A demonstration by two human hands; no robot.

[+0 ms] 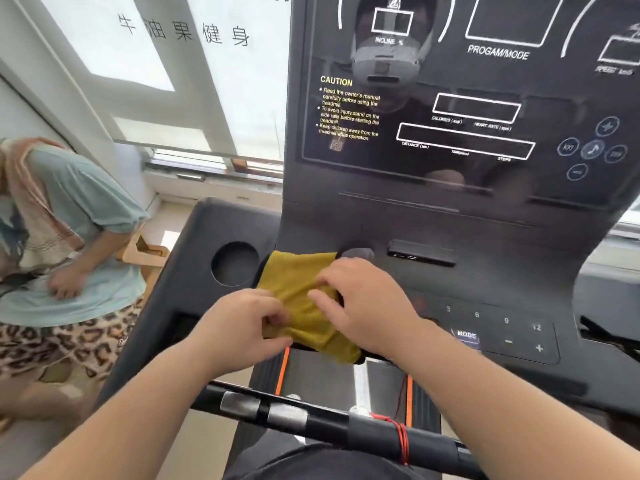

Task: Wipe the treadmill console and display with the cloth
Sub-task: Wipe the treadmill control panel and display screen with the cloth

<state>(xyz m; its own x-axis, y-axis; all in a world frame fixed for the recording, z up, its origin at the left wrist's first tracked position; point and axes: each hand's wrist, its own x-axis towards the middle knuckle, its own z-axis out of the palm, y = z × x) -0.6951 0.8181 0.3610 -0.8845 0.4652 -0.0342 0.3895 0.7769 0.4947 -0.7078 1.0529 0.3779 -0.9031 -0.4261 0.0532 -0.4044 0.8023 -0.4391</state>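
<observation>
A mustard-yellow cloth (298,282) lies on the black treadmill console (478,278), just right of a round cup holder. My left hand (242,323) pinches the cloth's near left edge with curled fingers. My right hand (363,299) grips the cloth's right side, fingers curled into the fabric. Above stands the glossy black display (450,109) with white outlined windows and a yellow caution text. Part of the cloth hangs over the console's near edge.
The round cup holder (235,263) sits at the console's left. Number and mode keys (491,330) lie right of my hands. A black handlebar (311,420) crosses below my forearms. Another person (69,237) bends over at the left, by the window.
</observation>
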